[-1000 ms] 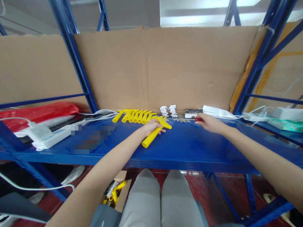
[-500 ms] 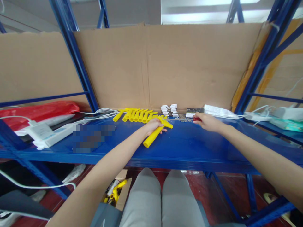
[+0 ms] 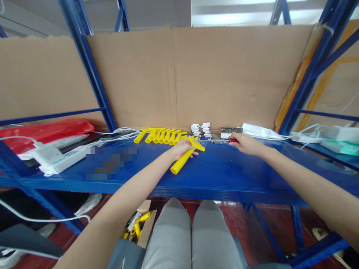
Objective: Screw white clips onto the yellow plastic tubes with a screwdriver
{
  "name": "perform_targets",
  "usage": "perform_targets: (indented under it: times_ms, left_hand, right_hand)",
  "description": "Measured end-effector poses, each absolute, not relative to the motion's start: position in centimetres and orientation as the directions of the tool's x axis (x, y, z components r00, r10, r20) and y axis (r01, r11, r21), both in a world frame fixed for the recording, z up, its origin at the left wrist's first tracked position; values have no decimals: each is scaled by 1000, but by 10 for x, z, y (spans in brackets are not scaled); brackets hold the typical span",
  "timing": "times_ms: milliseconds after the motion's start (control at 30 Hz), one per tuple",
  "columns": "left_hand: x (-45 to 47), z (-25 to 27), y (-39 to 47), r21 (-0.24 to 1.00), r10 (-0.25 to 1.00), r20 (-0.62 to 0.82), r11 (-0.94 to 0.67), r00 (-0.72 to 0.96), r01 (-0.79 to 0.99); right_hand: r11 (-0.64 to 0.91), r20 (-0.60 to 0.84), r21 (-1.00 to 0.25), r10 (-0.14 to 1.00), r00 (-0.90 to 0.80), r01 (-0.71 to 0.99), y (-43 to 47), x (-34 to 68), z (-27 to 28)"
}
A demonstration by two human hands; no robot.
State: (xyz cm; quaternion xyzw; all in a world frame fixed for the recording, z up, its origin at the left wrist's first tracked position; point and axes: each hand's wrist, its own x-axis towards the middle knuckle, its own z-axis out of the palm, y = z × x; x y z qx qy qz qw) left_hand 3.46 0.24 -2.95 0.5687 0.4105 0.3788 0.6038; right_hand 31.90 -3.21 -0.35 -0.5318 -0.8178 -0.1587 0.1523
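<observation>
My left hand is closed around a yellow T-shaped plastic handle, its hollow round end pointing down toward the shelf's front edge. In my right hand is the red grip of a screwdriver. Its thin metal shaft runs level to the left, toward the head of the yellow handle. Whether the tip touches the handle or sits inside it I cannot tell. Behind my left hand, several similar yellow handles lie side by side in a row. Small white-and-black pieces are stacked beyond the screwdriver shaft.
The blue shelf has a cardboard sheet along its back. A black-and-white box and a white packet lie behind my right hand. Leftward are a power strip and a red bag. A carton holding yellow parts stands below.
</observation>
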Motion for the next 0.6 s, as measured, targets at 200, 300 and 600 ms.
perform_targets:
  times_ms: [200, 300, 600]
  left_hand:
    - [35, -27, 1, 996, 925, -87, 81, 369, 32]
    - [35, -29, 2, 997, 932, -73, 68, 354, 27]
    - [39, -26, 0, 988, 963, 46, -83, 266, 131]
  right_hand:
    - [376, 399, 82, 836, -376, 923, -33, 315, -2]
    - [374, 382, 75, 845, -373, 924, -33, 314, 1]
    - [372, 325, 188, 850, -415, 909, -42, 308, 27]
